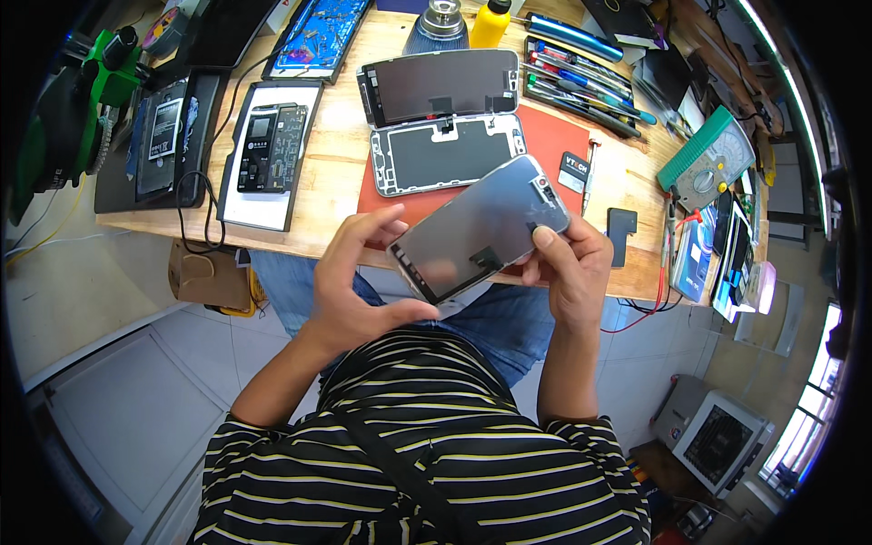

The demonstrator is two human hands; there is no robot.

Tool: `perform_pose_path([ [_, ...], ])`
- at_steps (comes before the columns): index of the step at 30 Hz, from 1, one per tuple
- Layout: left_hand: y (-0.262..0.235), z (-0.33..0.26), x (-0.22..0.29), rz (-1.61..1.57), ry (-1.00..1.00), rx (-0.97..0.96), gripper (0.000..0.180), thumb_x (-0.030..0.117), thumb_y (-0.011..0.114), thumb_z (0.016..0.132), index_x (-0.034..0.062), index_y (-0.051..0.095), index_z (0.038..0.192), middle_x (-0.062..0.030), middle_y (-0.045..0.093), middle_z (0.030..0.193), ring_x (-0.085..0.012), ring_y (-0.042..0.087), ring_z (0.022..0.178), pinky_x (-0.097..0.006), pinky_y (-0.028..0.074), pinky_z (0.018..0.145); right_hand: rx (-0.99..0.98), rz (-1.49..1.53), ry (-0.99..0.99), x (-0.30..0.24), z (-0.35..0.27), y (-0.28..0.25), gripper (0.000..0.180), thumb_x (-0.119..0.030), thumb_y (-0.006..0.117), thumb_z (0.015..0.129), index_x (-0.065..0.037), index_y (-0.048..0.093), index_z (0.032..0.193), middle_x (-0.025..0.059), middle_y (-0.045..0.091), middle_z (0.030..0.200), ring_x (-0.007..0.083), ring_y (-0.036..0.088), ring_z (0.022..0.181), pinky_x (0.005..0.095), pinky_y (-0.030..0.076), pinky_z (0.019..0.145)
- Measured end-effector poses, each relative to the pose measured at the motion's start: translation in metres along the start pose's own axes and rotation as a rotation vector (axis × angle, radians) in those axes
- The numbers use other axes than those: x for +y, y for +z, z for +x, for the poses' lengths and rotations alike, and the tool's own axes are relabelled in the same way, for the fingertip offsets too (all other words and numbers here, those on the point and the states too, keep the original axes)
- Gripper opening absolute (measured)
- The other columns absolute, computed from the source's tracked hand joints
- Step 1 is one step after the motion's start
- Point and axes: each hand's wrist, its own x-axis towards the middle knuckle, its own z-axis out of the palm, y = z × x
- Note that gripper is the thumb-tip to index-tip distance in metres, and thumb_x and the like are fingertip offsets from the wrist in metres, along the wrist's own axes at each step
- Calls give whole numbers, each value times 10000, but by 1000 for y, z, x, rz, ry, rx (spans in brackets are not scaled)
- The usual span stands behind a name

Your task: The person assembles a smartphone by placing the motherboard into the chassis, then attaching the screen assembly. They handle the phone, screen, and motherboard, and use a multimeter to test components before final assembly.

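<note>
My right hand [574,268] grips a phone screen [472,238] by its right end, thumb on top and fingers beneath. The screen is tilted, its grey inner side up, with a dark flex cable patch near its lower edge. Around the screen's left end my left hand [350,282] is spread, thumb and fingers wide apart. Its thumb tip is close to the lower corner; whether it touches cannot be made out. Beyond them, an opened phone frame [450,154] lies on a red mat [552,141], with another dark display panel [440,88] just behind it.
To the left lie a circuit board device [270,150] on a white tray and a black tray [202,136]. Screwdrivers [581,77] fill a case at the back right, near a yellow bottle [490,24]. A green multimeter [708,162] with red leads stands right.
</note>
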Motion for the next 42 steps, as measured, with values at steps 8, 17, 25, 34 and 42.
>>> perform_pose_path([
  [8, 11, 20, 11, -745, -585, -110, 341, 22, 691, 981, -65, 609, 1301, -145, 752, 1124, -130, 721, 1001, -257, 574, 887, -256, -51, 73, 8, 14, 11, 97, -76, 723, 965, 21, 725, 965, 4, 658, 675, 30, 571, 543, 183, 428, 501],
  [17, 25, 26, 13, -823, -591, -43, 294, 43, 676, 1002, -76, 587, 1255, -152, 777, 967, -116, 741, 824, -225, 587, 744, -269, 113, -57, 19, 19, 5, 211, 3, 686, 953, 96, 690, 1142, 35, 675, 743, 35, 581, 565, 172, 398, 472],
  [25, 28, 26, 20, -815, -622, -33, 315, 37, 665, 1007, -82, 573, 1284, -168, 777, 977, -128, 751, 841, -227, 598, 746, -168, 14, 34, 12, 18, 16, 116, -85, 755, 962, 6, 690, 930, -26, 621, 659, 5, 527, 507, 169, 367, 446],
  [34, 29, 28, 20, -796, -607, -42, 305, 55, 678, 1004, -87, 584, 1257, -158, 779, 930, -124, 747, 802, -219, 584, 719, -185, 74, 5, 13, 20, 13, 100, -50, 689, 984, 48, 690, 965, -4, 621, 643, 17, 510, 496, 189, 378, 454],
  [42, 30, 26, 21, -816, -629, -55, 294, 51, 677, 1004, -77, 582, 1251, -144, 778, 921, -114, 743, 797, -217, 581, 717, -147, 31, 29, 13, 20, 16, 126, -78, 725, 968, 18, 686, 899, -20, 591, 602, 16, 502, 470, 192, 391, 429],
])
